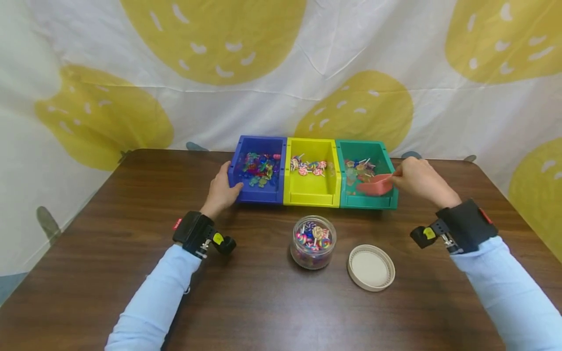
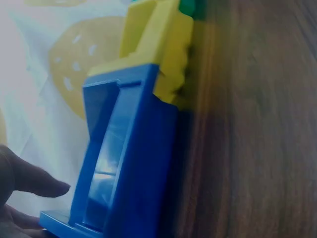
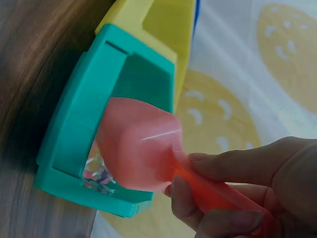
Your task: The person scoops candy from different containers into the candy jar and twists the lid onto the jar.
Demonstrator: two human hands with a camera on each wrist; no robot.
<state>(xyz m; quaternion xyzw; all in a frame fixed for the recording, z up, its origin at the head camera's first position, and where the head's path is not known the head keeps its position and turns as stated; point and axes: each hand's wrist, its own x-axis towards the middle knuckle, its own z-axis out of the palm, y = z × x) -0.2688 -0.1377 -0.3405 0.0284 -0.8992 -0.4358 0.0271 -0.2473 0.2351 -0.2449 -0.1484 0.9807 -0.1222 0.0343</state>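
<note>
Fingers of the left hand [image 1: 221,192] straddle the left wall of the blue bin [image 1: 261,196], apparently in a light hold; loose colourful pieces [image 1: 259,168] lie inside. Yellow bin [image 1: 311,200], adjoining: small lollipops [image 1: 312,168] present. On the worktop [image 1: 259,302] in front, the glass jar [image 1: 311,261] stands uncovered, similar lollipops [image 1: 313,235] within, white lid [image 1: 371,268] near it. Judgement: scooping under way, unfinished; lid not fitted. Green bin [image 1: 364,202]: mixed pieces remain. Fingers of the right hand [image 1: 425,180] grip the handle of the pink scoop [image 1: 374,186]; its bowl lies beyond the fingertips, at the bin's opening, contents hidden.
</note>
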